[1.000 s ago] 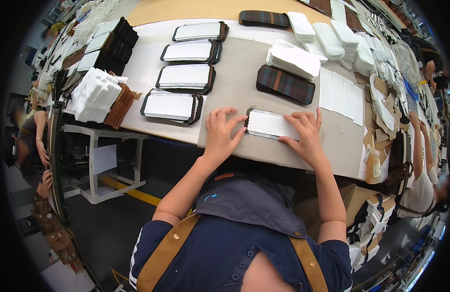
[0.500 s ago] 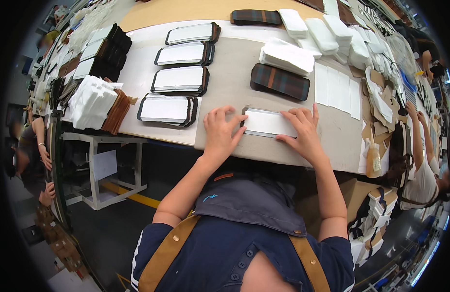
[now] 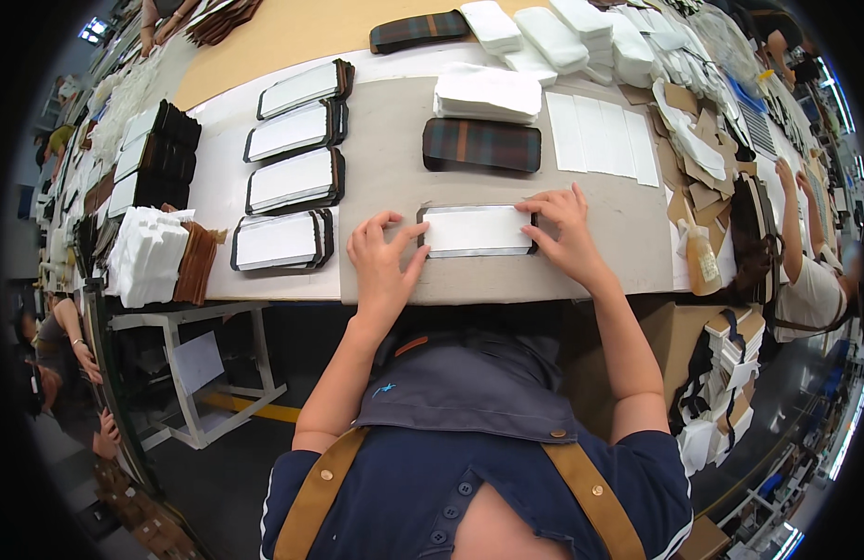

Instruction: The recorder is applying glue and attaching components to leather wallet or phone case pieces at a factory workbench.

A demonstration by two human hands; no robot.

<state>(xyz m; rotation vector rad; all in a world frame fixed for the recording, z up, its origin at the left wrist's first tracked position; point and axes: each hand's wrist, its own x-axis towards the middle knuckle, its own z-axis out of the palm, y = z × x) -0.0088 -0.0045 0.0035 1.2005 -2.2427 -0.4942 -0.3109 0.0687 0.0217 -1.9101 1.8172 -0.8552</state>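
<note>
A white rectangular panel (image 3: 478, 231) with dark edging lies flat on the grey work surface in front of me. My left hand (image 3: 387, 257) rests at its left end, index fingertip near the upper corner and thumb near the lower one, the other fingers spread. At the right end, my right hand (image 3: 564, 227) touches the corners with thumb and index finger, its fingers also apart. Just beyond lies a stack of dark plaid fabric pieces (image 3: 483, 146). A stack of white pads (image 3: 488, 93) sits behind that.
Several piles of white-topped, dark-edged panels (image 3: 278, 239) form a column on the left. Flat white strips (image 3: 600, 138) lie to the right, near cardboard scraps (image 3: 702, 149) and a bottle of amber liquid (image 3: 701, 259). A co-worker's arms (image 3: 798, 224) reach in at far right.
The whole view has turned slightly, so the tabletop sits further left in the picture. Both hands stay at the panel's ends, and its dark right end shows more now.
</note>
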